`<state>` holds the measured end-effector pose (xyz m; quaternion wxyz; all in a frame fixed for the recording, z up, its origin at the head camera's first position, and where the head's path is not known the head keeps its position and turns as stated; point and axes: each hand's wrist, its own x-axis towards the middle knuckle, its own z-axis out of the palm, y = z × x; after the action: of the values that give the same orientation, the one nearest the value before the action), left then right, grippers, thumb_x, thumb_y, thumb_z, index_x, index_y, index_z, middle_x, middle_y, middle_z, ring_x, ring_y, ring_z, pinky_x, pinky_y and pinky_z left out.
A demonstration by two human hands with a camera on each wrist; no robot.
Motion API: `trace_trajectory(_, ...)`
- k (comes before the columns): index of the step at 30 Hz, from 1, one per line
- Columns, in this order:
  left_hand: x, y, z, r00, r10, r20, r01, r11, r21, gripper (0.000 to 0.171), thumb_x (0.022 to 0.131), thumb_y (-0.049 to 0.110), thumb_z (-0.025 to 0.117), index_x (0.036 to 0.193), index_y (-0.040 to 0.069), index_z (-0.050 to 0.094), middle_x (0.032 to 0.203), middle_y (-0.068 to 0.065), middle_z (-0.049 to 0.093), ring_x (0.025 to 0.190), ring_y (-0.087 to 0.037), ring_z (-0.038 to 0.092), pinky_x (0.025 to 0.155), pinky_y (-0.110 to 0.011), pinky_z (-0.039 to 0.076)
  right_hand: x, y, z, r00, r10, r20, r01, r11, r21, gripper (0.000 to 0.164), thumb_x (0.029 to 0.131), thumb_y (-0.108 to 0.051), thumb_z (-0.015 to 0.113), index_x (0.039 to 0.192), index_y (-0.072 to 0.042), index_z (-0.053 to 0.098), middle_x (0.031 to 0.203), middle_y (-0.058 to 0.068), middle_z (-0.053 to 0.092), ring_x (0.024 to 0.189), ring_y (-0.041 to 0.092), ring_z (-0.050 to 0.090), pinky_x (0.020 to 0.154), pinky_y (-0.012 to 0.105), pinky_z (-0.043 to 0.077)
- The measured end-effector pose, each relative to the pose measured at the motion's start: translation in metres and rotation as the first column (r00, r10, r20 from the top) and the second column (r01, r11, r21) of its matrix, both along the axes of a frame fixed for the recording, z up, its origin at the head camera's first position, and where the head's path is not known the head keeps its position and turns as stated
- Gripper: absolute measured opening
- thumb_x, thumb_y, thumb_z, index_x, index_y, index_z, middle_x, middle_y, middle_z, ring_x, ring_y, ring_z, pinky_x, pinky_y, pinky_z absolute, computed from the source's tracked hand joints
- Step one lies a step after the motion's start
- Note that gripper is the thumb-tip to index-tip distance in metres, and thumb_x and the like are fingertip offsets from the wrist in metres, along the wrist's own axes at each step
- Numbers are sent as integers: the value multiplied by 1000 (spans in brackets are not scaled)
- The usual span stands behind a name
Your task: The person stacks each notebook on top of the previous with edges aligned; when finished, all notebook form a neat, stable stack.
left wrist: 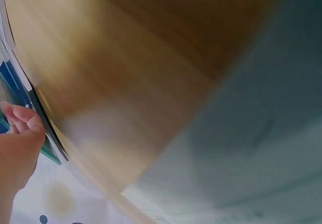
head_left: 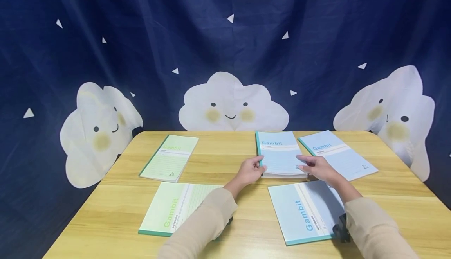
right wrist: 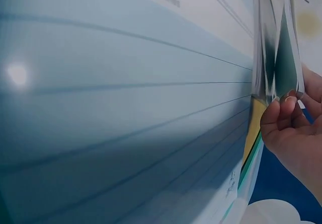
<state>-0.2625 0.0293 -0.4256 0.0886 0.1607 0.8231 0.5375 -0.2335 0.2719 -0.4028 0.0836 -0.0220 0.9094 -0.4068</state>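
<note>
A blue Gambit notebook [head_left: 280, 160] with a teal spine lies at the table's back, right of centre. Its lower edge sits slightly above white pages beneath it; whether these belong to a second notebook I cannot tell. My left hand [head_left: 249, 171] pinches its left, spine side near the lower corner. On the opposite side my right hand [head_left: 320, 169] grips the right edge; in the right wrist view that hand's fingertips [right wrist: 288, 100] meet at the pages' edge. Another blue notebook [head_left: 341, 155] lies slanted just behind the right hand. Below the right forearm rests a third blue notebook [head_left: 299, 212], turned sideways.
Two green Gambit notebooks lie on the left: one upright at the back [head_left: 170, 157], one sideways in front [head_left: 176, 208], partly covered by the left sleeve [head_left: 208, 220]. The wooden table [head_left: 105, 212] ends at a dark blue curtain [head_left: 197, 28] with printed clouds.
</note>
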Motion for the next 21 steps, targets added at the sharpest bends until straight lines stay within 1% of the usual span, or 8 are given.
trace_trajectory(4,-1,3,-1,999,-19,-40,15,993,-115,46,90,11,57,134,-1,47,65,2,38,55,-8,33,51,-17,31,-3,0,-5,1000,-19,18,18,1000,20,54,92,-22,56,138,0,40,143,30,33,128,45,36,101,53,38)
trace_trajectory(6,-1,5,-1,997,-36,-67,23,981,-191,47,92,12,56,135,-2,44,69,-1,46,55,-9,37,58,-18,38,-5,-2,-7,999,-29,24,28,999,43,52,92,-21,56,138,-1,40,142,30,34,129,45,35,103,55,34)
trace_trajectory(8,-1,7,-2,994,-58,-92,32,965,-260,48,92,13,54,136,-3,42,81,-8,59,61,-12,46,71,-22,47,-5,-3,-8,999,-32,19,30,997,74,52,92,-21,55,138,-1,41,140,31,36,127,45,37,103,56,34)
trace_trajectory(10,0,9,-2,991,-74,-111,34,944,-329,49,93,14,52,138,-3,40,109,-15,64,84,-17,61,92,-26,47,-5,-3,-9,999,-33,6,33,994,105,51,92,-19,55,137,-1,42,138,32,38,123,45,41,101,57,35)
trace_trajectory(11,1,10,-2,990,-80,-114,35,936,-351,49,94,15,52,138,-3,39,121,-17,60,99,-20,62,99,-29,44,-5,-3,-9,999,-32,1,32,993,118,51,92,-19,55,137,-1,42,137,32,38,122,45,41,100,57,36)
trace_trajectory(13,1,11,-2,989,-92,-117,38,916,-399,50,95,16,50,139,-2,38,134,-17,52,122,-24,52,107,-32,38,-5,-3,-10,1000,-28,-8,29,989,142,50,92,-19,55,137,0,42,136,33,39,122,47,41,99,57,36)
trace_trajectory(15,2,12,-1,988,-102,-119,38,890,-455,50,96,18,49,140,0,36,142,-14,44,133,-25,40,109,-33,34,-5,-4,-10,1000,-20,-16,22,987,161,50,92,-18,55,136,0,43,136,33,39,123,48,40,99,57,36)
trace_trajectory(21,5,13,2,978,-153,-140,40,800,-598,50,98,22,45,142,2,34,143,-12,43,133,-23,41,109,-31,35,-5,-5,-10,999,12,-53,0,976,216,50,91,-18,56,135,2,44,131,33,45,117,47,46,94,54,42)
